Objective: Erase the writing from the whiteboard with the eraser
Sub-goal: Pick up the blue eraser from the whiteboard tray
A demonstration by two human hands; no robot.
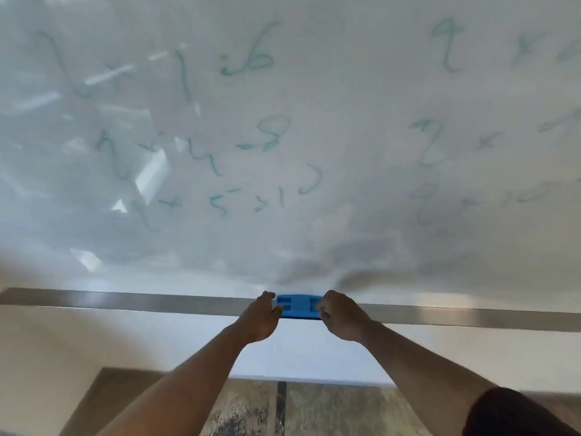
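A large whiteboard point(345, 121) fills the upper view, covered with green handwritten sums point(248, 58) on its left and right parts. Its lower middle is smeared grey. A blue eraser point(298, 306) lies on the metal tray point(125, 302) along the board's bottom edge. My left hand point(259, 319) grips the eraser's left end. My right hand point(341, 316) grips its right end. Both forearms reach up from the bottom of the view.
Below the tray is a pale wall point(78, 341). A mottled floor point(330, 410) with a dark seam shows at the bottom. Bright window reflections point(151, 174) glare on the board's left side.
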